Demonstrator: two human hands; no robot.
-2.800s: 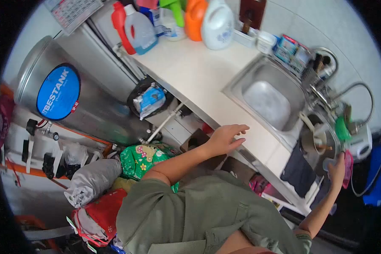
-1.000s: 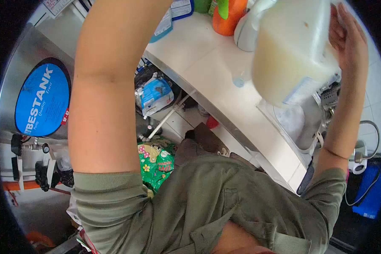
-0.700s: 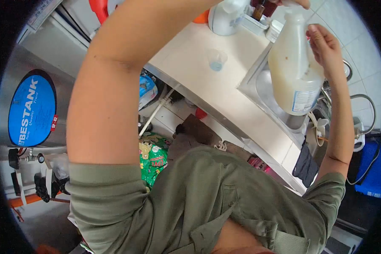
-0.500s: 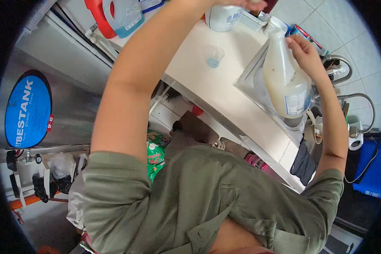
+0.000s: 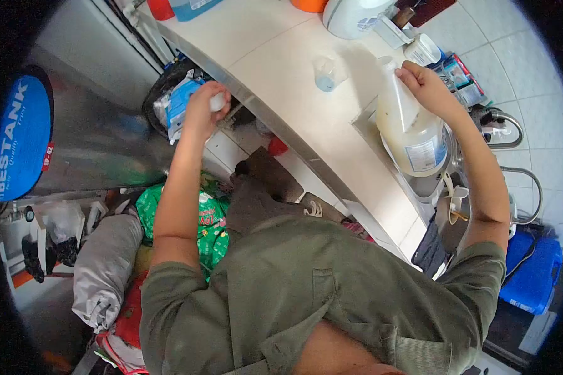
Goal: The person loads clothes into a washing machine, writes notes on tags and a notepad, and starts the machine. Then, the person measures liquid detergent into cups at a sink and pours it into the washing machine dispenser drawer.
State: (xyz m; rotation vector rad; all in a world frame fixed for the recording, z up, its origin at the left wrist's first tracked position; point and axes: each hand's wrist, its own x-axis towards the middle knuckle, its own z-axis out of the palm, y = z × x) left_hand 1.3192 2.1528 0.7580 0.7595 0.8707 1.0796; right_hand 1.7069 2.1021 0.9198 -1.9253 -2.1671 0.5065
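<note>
A large translucent jug (image 5: pixel 406 125) with pale yellowish liquid and a white label stands tilted over the sink's near side, its mouth uncovered. My right hand (image 5: pixel 426 87) is closed on its handle near the neck. Out to the left, beyond the counter's edge, my left hand (image 5: pixel 205 109) grips a small white cap (image 5: pixel 217 102). A small clear cup (image 5: pixel 326 75) with a little blue liquid sits on the white counter (image 5: pixel 288 81), left of the jug. The jug hides much of the sink.
Detergent bottles (image 5: pixel 353 15) line the counter's back. Faucets (image 5: pixel 510 131) and a pot (image 5: pixel 447 212) are at the right. Below my left hand lies a green patterned bag (image 5: pixel 213 219); a black-lined bin (image 5: pixel 159 112) stands beside it. A steel tank (image 5: pixel 100 125) is at the left.
The jug came into view over the counter, then was lowered toward the sink. My left hand moved from near its top down and left, with the cap. The small cup is newly on the counter.
</note>
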